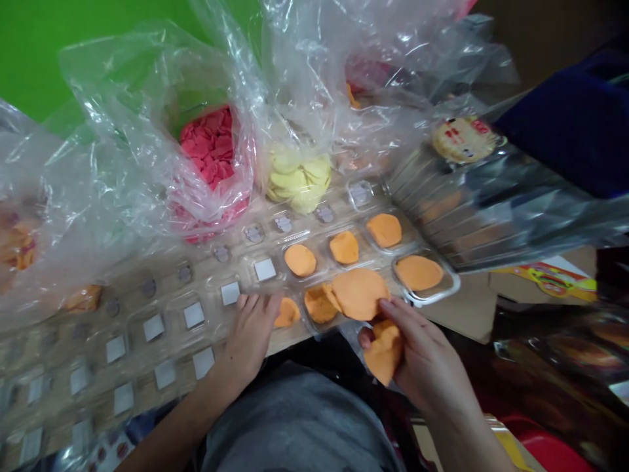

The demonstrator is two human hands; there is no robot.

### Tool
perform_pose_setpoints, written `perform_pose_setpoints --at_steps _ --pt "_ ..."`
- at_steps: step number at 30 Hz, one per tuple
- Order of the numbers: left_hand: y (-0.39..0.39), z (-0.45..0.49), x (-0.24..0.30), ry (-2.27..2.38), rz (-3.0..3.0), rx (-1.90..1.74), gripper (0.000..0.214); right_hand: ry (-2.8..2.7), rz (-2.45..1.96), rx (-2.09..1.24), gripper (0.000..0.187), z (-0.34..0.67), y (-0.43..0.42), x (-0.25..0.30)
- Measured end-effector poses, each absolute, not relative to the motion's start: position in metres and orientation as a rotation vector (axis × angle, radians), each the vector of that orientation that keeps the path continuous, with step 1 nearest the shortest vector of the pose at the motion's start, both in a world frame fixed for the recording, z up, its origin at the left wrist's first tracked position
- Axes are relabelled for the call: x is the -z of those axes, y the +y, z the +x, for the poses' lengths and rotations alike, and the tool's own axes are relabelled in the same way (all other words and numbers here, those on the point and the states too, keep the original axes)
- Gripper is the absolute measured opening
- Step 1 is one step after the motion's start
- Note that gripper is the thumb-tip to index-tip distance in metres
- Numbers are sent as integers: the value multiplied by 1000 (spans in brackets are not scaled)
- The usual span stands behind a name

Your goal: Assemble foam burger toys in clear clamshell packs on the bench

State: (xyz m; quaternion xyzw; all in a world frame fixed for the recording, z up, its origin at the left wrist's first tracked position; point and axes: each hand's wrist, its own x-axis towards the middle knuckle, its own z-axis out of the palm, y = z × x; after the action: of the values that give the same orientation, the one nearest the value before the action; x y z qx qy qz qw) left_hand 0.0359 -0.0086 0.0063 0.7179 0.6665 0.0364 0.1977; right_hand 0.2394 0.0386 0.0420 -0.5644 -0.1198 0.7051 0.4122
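My right hand (425, 357) is closed on a small stack of orange discs (384, 351), with one large orange disc (360, 293) held out over a clear plastic tray (445, 292) of small compartments. My left hand (250, 334) rests flat on the tray's near edge, fingers together, touching an orange disc (287, 313) in a compartment. Several compartments to the right hold one orange disc each (419, 272). The compartments to the left hold small grey square packets (194, 314).
Open clear plastic bags stand behind the tray: one with red discs (211, 151), one with yellow discs (299, 180). A stack of clear trays with a round label (464, 139) lies at the right. Green surface shows top left. Cardboard (472, 308) lies under the tray.
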Motion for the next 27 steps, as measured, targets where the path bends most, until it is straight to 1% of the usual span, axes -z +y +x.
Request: perform_pose_setpoints --at_steps 2,4,7,9,11,12,14,16,18,21,25,27 --pt "-9 39 -3 1999 2208 -185 37 -312 -1399 -1828 34 236 36 -43" --pt "-8 41 -9 1990 2280 -406 38 -349 -1352 -1916 31 232 34 -44" --pt "-4 42 -28 1557 2217 -730 40 -411 -1246 -2091 27 226 34 -46" --pt "1 41 -37 1336 1991 -820 33 -414 -1180 -2205 27 222 36 -47" --pt "7 37 -41 1342 1612 -836 23 -405 -1135 -2259 30 220 39 -48" --pt "11 33 -42 1387 1399 -840 22 -408 -1125 -2260 33 220 40 -48" --pt "19 25 -42 1428 1029 -882 25 -446 -1129 -2232 36 220 41 -46" --pt "24 18 -46 1369 802 -937 33 -521 -1151 -2179 37 220 41 -43" --pt "27 16 -55 1252 727 -905 40 -615 -1116 -2172 40 218 39 -40" --pt "24 18 -73 1121 753 -784 35 -708 -1008 -2207 42 213 38 -42" --pt "20 23 -84 1048 697 -886 32 -656 -1024 -2125 29 204 41 -54" --pt "22 25 -82 1076 648 -943 29 -633 -1077 -2074 28 200 44 -60"
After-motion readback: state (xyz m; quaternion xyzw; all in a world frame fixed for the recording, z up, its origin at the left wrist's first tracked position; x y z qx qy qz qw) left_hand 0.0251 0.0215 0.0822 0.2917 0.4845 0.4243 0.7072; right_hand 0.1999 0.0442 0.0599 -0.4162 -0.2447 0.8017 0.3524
